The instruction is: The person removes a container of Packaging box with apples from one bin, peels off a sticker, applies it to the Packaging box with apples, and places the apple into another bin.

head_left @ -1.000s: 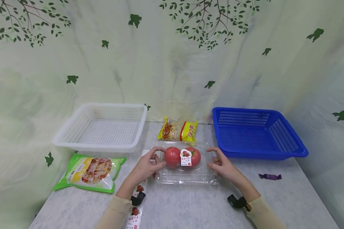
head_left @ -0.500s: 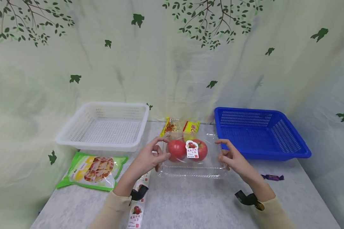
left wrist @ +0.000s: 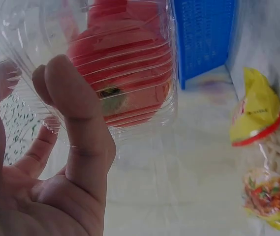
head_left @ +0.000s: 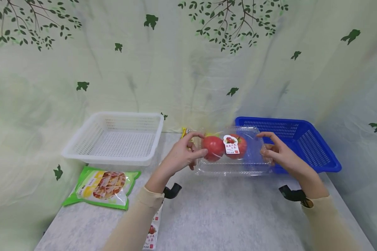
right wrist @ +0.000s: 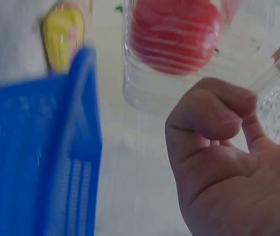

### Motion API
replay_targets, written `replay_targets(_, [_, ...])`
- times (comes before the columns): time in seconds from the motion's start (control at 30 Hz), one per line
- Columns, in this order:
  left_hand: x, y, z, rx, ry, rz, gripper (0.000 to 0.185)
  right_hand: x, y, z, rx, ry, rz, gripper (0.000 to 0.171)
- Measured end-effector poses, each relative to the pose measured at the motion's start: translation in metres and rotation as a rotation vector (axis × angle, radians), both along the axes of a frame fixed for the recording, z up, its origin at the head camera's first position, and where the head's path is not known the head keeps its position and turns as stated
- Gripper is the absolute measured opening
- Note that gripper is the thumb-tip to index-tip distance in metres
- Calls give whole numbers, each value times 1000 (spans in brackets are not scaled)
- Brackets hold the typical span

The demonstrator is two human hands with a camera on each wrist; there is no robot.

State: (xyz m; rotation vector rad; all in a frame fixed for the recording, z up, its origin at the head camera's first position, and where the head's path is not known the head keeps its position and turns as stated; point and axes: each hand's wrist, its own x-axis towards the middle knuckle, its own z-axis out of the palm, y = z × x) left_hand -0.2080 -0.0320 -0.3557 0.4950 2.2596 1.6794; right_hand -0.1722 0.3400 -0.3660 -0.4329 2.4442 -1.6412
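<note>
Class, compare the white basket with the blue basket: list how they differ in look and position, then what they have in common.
Colour: the white basket is white; the blue basket is deep blue.
Place: the white basket sits at the left of the table; the blue basket sits at the right.
View: the white basket is unobstructed; the blue basket is partly hidden behind the clear tomato box held by both hands.
Shared: both are shallow, rectangular, perforated, with nothing visible inside.
</note>
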Motion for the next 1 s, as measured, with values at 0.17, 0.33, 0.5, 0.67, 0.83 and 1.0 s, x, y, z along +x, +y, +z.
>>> replay_targets(0.17, [-23,28,9,-22,-17,-62,50,-18,32,12,17,-20,6,43])
replay_targets(0.33, [-45,58,17,-59,-43,-123,53,-35,65,16,27,-58,-4,45])
replay_targets(0.5, [-63,90,17,-59,-25,-161,54,-49,96,16,71,-80,-51,49])
replay_targets(0.67, [-78,116,11,-23,-45,-172,56,-64,120,15,113,-89,-63,48])
replay_targets(0.83, [-89,141,8,-53,-44,-171,61,-74,143,11,126,-103,-48,43])
replay_targets(1.0, [-93,166,7,-98,-45,-141,57,-81,162,11,215,-187,-137,51])
